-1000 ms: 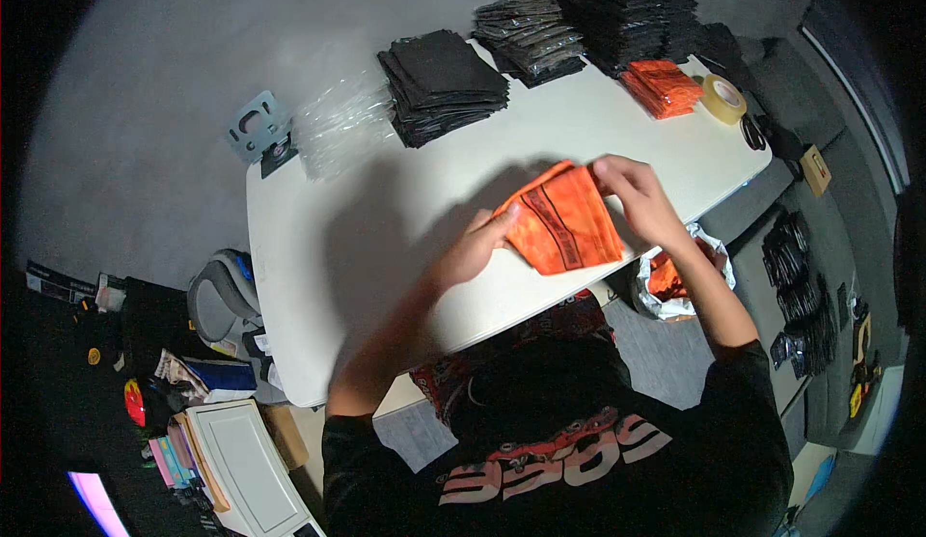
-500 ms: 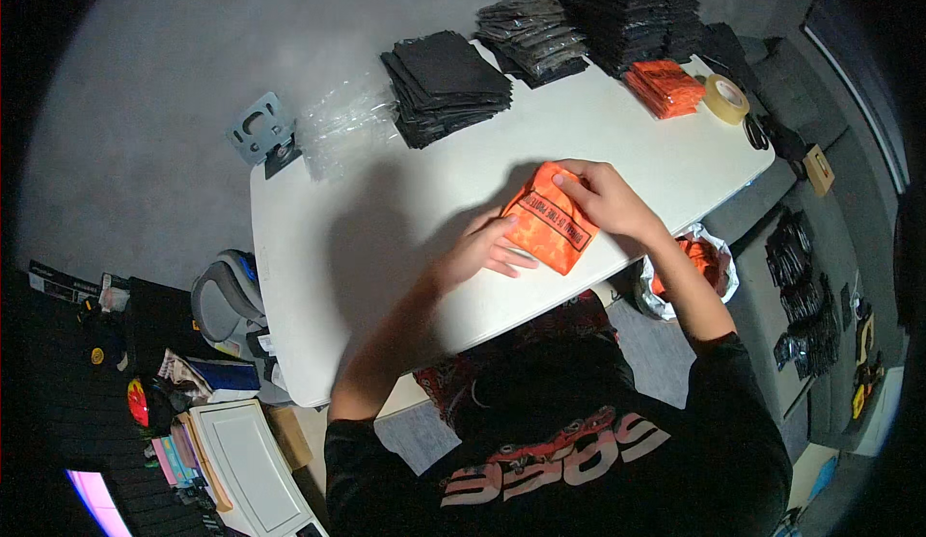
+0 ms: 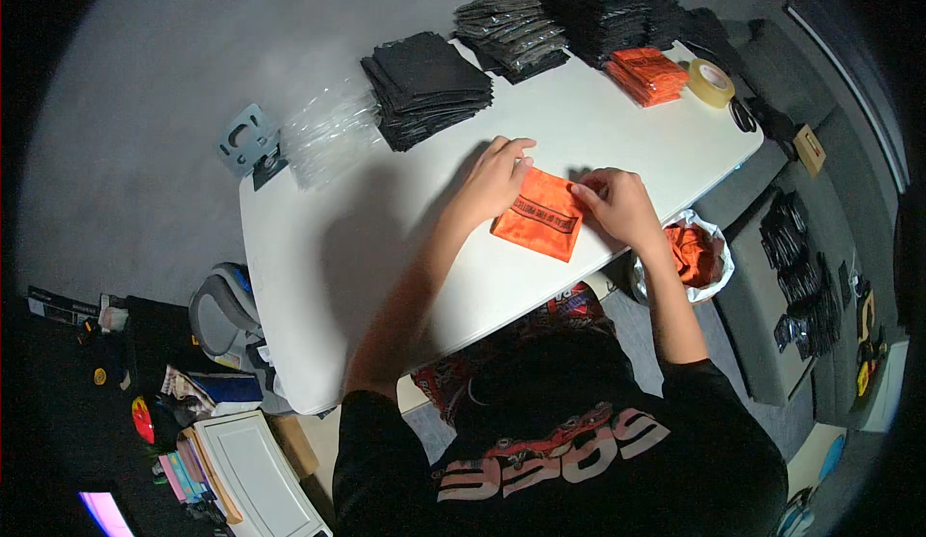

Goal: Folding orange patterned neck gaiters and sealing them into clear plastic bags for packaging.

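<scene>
A flat square of orange fabric (image 3: 540,223) with a dark printed strip lies at the near side of the white table, turned slightly. My left hand (image 3: 494,185) rests by its upper left corner, thumb close to the edge and fingers stretched out and apart. At the upper right corner, my right hand (image 3: 617,207) pinches the fabric between thumb and curled fingers; the fingertips are partly hidden.
Beyond my hands stand a stack of black fabric pieces (image 3: 424,88), plastic-wrapped black packs (image 3: 511,30), orange packs (image 3: 648,76) and a tape roll (image 3: 711,83). Clear plastic bags (image 3: 331,132) lie far left. A lined bin (image 3: 721,257) holds orange fabric, right of the table (image 3: 299,344).
The orange fabric square has gone from being held in both hands, tilted, to lying lower and flatter. My left hand has moved up to its far edge; my right hand has shifted to its right corner.
</scene>
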`<state>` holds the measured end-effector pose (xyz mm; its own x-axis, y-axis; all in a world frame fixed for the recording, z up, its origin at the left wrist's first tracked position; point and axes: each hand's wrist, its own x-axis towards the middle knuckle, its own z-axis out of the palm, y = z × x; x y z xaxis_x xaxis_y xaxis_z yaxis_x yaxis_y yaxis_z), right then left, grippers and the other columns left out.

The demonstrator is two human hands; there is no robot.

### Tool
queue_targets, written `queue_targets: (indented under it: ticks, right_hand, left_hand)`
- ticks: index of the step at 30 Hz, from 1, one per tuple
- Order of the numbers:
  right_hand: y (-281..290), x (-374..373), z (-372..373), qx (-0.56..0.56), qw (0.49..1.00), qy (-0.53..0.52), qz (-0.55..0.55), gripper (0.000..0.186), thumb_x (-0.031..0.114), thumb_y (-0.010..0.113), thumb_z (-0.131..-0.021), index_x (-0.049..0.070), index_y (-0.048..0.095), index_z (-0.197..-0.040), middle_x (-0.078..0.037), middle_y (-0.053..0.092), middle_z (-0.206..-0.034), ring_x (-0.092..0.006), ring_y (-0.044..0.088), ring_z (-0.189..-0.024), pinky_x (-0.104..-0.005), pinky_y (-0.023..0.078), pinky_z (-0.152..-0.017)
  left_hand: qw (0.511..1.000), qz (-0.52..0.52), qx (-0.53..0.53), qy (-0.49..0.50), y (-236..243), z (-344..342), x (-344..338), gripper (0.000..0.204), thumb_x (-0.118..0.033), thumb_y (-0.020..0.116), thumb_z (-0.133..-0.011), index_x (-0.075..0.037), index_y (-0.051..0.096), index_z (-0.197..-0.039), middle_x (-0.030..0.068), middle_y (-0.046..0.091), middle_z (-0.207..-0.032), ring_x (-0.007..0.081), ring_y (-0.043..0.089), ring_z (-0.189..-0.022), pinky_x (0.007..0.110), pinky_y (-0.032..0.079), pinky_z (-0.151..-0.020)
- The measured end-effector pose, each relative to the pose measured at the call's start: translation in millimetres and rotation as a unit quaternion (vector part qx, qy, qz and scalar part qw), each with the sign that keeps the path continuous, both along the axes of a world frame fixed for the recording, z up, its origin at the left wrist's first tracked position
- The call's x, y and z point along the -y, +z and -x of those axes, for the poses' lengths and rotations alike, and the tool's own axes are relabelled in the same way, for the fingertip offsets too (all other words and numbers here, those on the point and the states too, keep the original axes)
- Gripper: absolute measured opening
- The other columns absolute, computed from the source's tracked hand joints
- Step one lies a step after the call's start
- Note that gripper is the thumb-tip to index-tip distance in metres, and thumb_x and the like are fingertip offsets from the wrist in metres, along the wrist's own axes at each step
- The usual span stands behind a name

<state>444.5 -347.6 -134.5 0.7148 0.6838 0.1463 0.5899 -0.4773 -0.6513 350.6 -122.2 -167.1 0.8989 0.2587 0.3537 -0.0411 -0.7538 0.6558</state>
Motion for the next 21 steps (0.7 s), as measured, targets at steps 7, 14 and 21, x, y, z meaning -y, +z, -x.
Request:
queue_targets:
  ticks: [7, 14, 21]
  right_hand:
    - [-32, 6, -13, -0.022, 0.997, 0.013, -0.071, 0.023, 0.020, 0.080, -0.089, -0.002, 0.077, -0.097, -0.021, 0.073, -0.083, -0.0334, 0.070, -0.072, -0.0428, 0.055, -0.071]
    - [-23, -1, -16, -0.029, 0.997, 0.017, -0.062, 0.021, 0.018, 0.079, -0.089, -0.001, 0.076, -0.095, -0.021, 0.073, -0.084, -0.0348, 0.070, -0.074, -0.0430, 0.054, -0.072]
    - [-19, -8, -13, 0.066, 0.996, 0.046, -0.035, 0.017, 0.013, 0.076, -0.088, -0.001, 0.076, -0.096, -0.022, 0.069, -0.093, -0.0415, 0.068, -0.082, -0.0480, 0.054, -0.078]
  left_hand:
    - [0.995, -0.067, -0.051, -0.059, -9, -14, -12, 0.018, -0.020, 0.068, -0.099, -0.002, 0.073, -0.100, 0.0172, 0.068, -0.102, 0.0322, 0.067, -0.097, 0.042, 0.054, -0.087]
    - [0.992, -0.062, -0.105, -0.035, 15, -6, -11, 0.023, -0.023, 0.073, -0.096, 0.000, 0.073, -0.094, 0.0188, 0.069, -0.095, 0.0331, 0.069, -0.089, 0.042, 0.055, -0.081]
    - [0.989, -0.122, -0.081, 0.033, 3, -2, -13, 0.029, -0.026, 0.075, -0.095, 0.002, 0.072, -0.088, 0.0203, 0.073, -0.086, 0.0384, 0.072, -0.081, 0.047, 0.056, -0.078]
